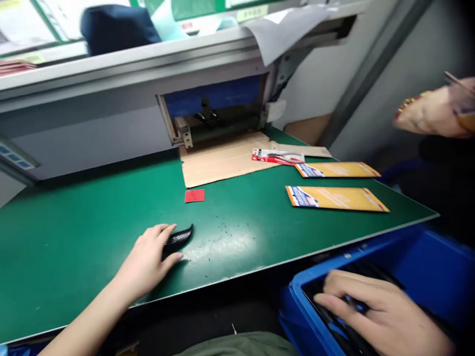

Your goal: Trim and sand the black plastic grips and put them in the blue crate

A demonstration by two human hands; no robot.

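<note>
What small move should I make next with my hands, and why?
Probably lift the black curved piece off the green mat with your left hand, since its fingers already sit on either side of it. Your right hand is down among the black items in the blue plastic crate, so it seems less free for this.

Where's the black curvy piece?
In the head view, the black piece lies on the green bench, touching the left hand, below the red square.
</note>
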